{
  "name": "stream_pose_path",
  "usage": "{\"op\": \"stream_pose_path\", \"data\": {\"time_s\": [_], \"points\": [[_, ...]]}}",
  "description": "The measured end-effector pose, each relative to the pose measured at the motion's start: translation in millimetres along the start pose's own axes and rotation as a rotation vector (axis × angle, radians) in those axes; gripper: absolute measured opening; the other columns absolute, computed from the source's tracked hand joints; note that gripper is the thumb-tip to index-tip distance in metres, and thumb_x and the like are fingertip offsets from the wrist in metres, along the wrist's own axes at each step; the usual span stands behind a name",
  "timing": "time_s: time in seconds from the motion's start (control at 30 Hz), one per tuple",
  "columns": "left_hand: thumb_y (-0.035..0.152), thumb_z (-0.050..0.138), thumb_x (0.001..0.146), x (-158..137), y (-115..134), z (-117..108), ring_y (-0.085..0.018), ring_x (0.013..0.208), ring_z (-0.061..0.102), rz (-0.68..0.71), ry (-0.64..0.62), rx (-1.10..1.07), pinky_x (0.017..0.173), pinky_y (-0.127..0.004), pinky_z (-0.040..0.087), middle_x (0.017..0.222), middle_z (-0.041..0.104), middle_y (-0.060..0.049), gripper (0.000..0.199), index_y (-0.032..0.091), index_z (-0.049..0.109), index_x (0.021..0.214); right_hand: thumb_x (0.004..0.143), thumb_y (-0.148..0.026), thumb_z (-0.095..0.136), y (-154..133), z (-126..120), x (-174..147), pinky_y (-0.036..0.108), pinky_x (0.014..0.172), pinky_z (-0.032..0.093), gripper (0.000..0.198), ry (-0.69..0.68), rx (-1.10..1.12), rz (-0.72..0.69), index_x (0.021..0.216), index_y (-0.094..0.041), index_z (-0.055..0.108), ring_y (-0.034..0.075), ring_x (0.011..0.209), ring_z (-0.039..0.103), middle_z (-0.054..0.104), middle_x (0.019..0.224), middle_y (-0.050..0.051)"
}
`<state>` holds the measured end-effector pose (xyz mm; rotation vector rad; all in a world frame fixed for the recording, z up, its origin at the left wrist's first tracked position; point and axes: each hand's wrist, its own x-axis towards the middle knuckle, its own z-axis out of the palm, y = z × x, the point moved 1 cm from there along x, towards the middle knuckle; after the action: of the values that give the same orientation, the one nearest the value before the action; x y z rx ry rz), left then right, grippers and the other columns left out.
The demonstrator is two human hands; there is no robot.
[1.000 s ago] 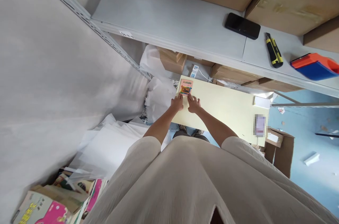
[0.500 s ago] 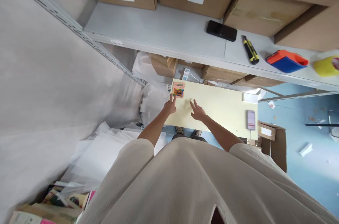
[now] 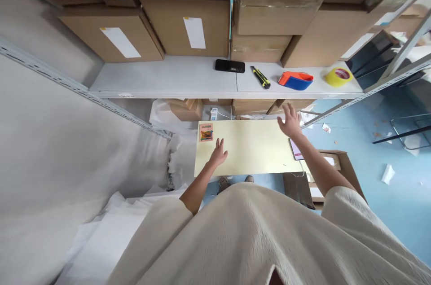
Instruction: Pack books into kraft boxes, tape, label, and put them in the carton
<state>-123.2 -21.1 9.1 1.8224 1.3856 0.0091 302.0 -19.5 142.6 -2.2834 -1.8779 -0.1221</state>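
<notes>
Over the pale yellow table (image 3: 249,150), my left hand (image 3: 218,155) is open with its fingers spread and holds nothing. Just left of it, a small pink book or card (image 3: 206,133) with a colourful picture lies at the table's far left corner. My right hand (image 3: 290,121) is raised above the far right part of the table, fingers apart and nothing in them. Below that hand, partly covered by my forearm, is a device with a lit screen (image 3: 296,149) and a white cable.
On the grey shelf (image 3: 161,76) ahead lie a black phone (image 3: 230,66), a yellow-black box cutter (image 3: 260,77), an orange-blue object (image 3: 296,81) and yellow tape (image 3: 338,76). Cardboard boxes (image 3: 188,24) stand behind them. An open carton (image 3: 348,173) sits right of the table, white sheets (image 3: 111,231) at lower left.
My right hand has moved right and up from mid-table. My left hand has drawn away from the pink book or card. The view has tilted up, showing more of the shelf.
</notes>
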Motion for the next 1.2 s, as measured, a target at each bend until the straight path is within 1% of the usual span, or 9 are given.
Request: {"op": "stream_pose_path", "data": {"time_s": [0.13,0.23,0.43,0.6,0.73,0.87,0.97,1.1,1.2], "points": [[0.029,0.06,0.108,-4,39,5,-0.035,0.176,0.034,0.037,0.004,-0.021,0.135,-0.045,0.043,0.195,0.002,-0.022,0.087,0.02,0.021,0.186,0.11,-0.048,0.042,43,-38,49,0.069,0.12,0.044,0.079,0.166,-0.045,-0.002,0.181,-0.015,0.031,0.048,0.156,0.044,0.037,0.181,0.03],[0.028,0.06,0.109,-8,58,11,-0.035,0.177,0.033,0.038,0.027,-0.024,0.136,-0.046,0.042,0.195,0.002,-0.023,0.087,0.02,0.021,0.186,0.11,-0.048,0.042,64,-52,84,0.068,0.119,0.042,0.079,0.2,-0.096,-0.041,0.18,-0.014,0.033,0.048,0.155,0.042,0.039,0.179,0.03],[0.027,0.059,0.109,-21,79,34,-0.032,0.178,0.029,-0.023,0.069,-0.042,0.137,-0.044,0.041,0.196,0.006,-0.021,0.086,0.021,0.021,0.186,0.108,-0.041,0.045,87,-54,135,0.073,0.117,0.036,0.072,0.169,-0.039,-0.064,0.172,-0.009,0.046,0.049,0.144,0.045,0.056,0.161,0.031],[0.024,0.057,0.108,-33,91,59,-0.032,0.179,0.027,-0.062,0.072,-0.051,0.138,-0.045,0.04,0.195,0.008,-0.022,0.083,0.017,0.025,0.184,0.109,-0.032,0.043,95,-57,146,0.073,0.114,0.032,0.059,0.19,0.026,-0.12,0.161,-0.01,0.061,0.048,0.138,0.046,0.065,0.146,0.029],[0.026,0.061,0.107,-38,101,78,-0.032,0.179,0.028,-0.064,0.066,-0.051,0.139,-0.047,0.039,0.195,0.012,-0.022,0.081,0.019,0.031,0.183,0.11,-0.028,0.043,94,-62,122,0.066,0.114,0.033,0.049,0.173,0.008,-0.171,0.149,-0.014,0.069,0.044,0.134,0.049,0.069,0.141,0.024],[0.029,0.062,0.107,-39,114,95,-0.032,0.178,0.03,-0.072,0.047,-0.042,0.14,-0.046,0.037,0.195,0.013,-0.022,0.08,0.019,0.033,0.181,0.111,-0.029,0.047,92,-53,66,0.058,0.111,0.035,0.041,0.18,-0.01,-0.223,0.141,-0.014,0.07,0.043,0.13,0.053,0.071,0.133,0.024],[0.028,0.061,0.107,-40,123,108,-0.033,0.178,0.031,-0.074,0.027,-0.026,0.141,-0.047,0.036,0.195,0.015,-0.02,0.08,0.02,0.032,0.181,0.112,-0.029,0.045,90,-33,13,0.055,0.109,0.035,0.039,0.129,0.0,-0.238,0.137,-0.016,0.071,0.043,0.127,0.054,0.071,0.126,0.022],[0.027,0.059,0.107,-42,132,126,-0.033,0.176,0.035,-0.071,-0.031,-0.011,0.14,-0.048,0.038,0.195,0.013,-0.019,0.079,0.021,0.033,0.181,0.11,-0.024,0.044,84,3,-56,0.054,0.11,0.035,0.041,-0.072,0.015,-0.232,0.139,-0.015,0.072,0.042,0.125,0.054,0.071,0.127,0.023],[0.027,0.055,0.109,-45,133,134,-0.033,0.177,0.033,-0.067,-0.079,0.011,0.141,-0.046,0.036,0.196,0.01,-0.019,0.077,0.019,0.032,0.182,0.108,-0.023,0.046,79,33,-95,0.055,0.111,0.035,0.044,-0.22,0.054,-0.2,0.142,-0.013,0.072,0.043,0.125,0.053,0.071,0.13,0.025]]}}
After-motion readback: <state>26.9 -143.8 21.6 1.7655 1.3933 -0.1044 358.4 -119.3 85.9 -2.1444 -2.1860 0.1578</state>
